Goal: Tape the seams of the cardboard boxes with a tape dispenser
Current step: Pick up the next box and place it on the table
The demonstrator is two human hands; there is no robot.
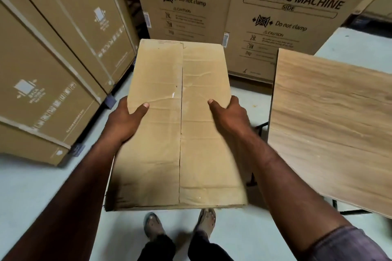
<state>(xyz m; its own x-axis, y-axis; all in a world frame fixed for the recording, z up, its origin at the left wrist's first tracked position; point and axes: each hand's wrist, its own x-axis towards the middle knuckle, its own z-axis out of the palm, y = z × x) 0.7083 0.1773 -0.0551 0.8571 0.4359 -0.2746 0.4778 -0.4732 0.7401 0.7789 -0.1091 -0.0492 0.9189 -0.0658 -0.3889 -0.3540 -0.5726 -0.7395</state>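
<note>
I log left hand (125,118) and right hand (229,114) gripping the cardboard box (157,144) by its sides; likely light, creased. The seam (181,125) lies between them.

Tall washing-machine cartons (275,27) line the pale floor (31,186), with a wood-grain tabletop (331,123) at the right.

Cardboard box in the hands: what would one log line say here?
stage: holding | cardboard box: held up, seam on top | left hand: grips its left edge | right hand: grips its right edge | tape dispenser: not in view

Head-worn view, steeply downward, close.
</note>
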